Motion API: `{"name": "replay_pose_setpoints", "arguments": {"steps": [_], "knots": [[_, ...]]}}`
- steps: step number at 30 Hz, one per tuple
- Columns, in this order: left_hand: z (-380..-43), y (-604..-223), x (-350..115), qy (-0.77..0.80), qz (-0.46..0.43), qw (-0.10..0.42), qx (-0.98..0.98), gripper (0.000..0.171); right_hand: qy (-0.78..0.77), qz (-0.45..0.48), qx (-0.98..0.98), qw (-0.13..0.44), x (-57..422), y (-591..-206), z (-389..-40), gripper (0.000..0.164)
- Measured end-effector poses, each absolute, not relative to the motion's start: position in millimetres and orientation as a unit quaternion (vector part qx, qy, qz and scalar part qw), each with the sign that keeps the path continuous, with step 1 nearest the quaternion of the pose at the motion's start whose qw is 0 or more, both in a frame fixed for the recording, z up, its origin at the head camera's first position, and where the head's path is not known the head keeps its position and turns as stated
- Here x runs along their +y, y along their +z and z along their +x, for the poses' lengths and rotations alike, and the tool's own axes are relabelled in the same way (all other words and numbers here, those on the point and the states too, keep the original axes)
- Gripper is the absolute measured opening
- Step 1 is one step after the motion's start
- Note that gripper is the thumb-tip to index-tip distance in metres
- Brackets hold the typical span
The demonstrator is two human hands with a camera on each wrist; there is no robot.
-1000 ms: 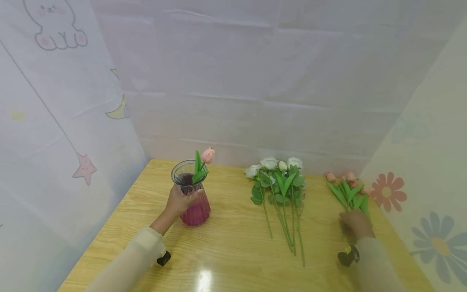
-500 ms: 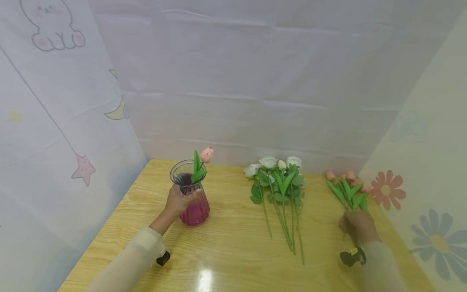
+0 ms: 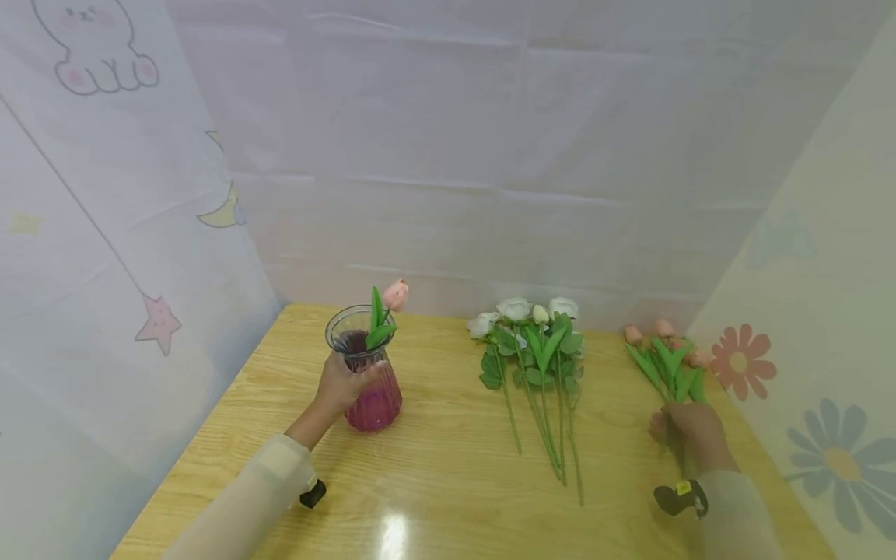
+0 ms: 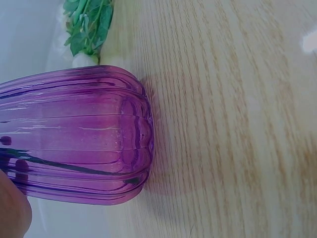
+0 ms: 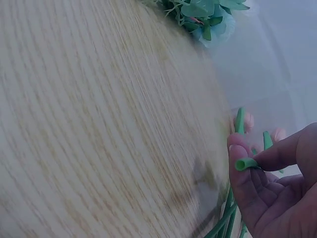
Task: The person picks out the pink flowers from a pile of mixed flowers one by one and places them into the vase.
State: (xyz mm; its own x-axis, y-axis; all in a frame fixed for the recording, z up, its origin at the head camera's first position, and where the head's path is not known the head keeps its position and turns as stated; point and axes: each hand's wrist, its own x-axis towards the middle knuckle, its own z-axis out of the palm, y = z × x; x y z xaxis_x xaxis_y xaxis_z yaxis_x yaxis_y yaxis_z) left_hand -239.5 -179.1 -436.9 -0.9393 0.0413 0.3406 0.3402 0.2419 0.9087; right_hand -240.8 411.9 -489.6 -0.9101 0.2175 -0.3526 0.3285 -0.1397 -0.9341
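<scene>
My left hand (image 3: pixel 346 385) grips the neck of a ribbed purple glass vase (image 3: pixel 376 404), which stands upright on the table. One pink tulip (image 3: pixel 396 295) leans over the vase's rim; its dark stem (image 4: pixel 64 166) shows through the glass in the left wrist view. Over at the right, my right hand (image 3: pixel 698 434) is at the stems of several pink tulips (image 3: pixel 684 381). In the right wrist view, thumb and fingers pinch one green tulip stem (image 5: pixel 246 164), its hollow cut end facing the camera. Other stems (image 5: pixel 225 218) lie below that hand.
Several white roses (image 3: pixel 514 309) with green leaves and a white tulip (image 3: pixel 540 314) lie mid-table, stems toward the front. The wooden table (image 3: pixel 448 498) meets a pale cloth backdrop (image 3: pixel 448 194) at the back. Printed cloth walls flank both sides.
My right hand has shifted slightly to the right, and one pink tulip head has risen a little above the others. The left hand still holds the vase in place.
</scene>
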Motion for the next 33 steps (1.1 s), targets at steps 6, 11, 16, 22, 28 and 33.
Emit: {"name": "replay_pose_setpoints", "arguments": {"steps": [6, 11, 16, 22, 28, 33], "knots": [[-237, -433, -179, -0.592, -0.12, 0.129, -0.787, 0.057, -0.635, 0.262, 0.725, 0.054, 410, -478, -235, 0.038], [-236, -430, -178, -0.596, -0.119, 0.126, -0.784, 0.059, -0.559, 0.241, 0.792, 0.041, 411, -476, -235, 0.029], [-236, -430, -179, -0.597, -0.12, 0.123, -0.784, 0.058, -0.568, 0.236, 0.788, 0.032, 409, -474, -236, 0.033], [-237, -431, -180, -0.596, -0.125, 0.122, -0.784, 0.059, -0.568, 0.23, 0.79, 0.035, 406, -470, -235, 0.04], [-238, -432, -180, -0.595, -0.124, 0.122, -0.785, 0.06, -0.595, 0.215, 0.773, 0.042, 401, -465, -233, 0.041], [-238, -432, -179, -0.595, -0.128, 0.124, -0.783, 0.057, -0.598, 0.21, 0.772, 0.042, 394, -459, -229, 0.048]]}}
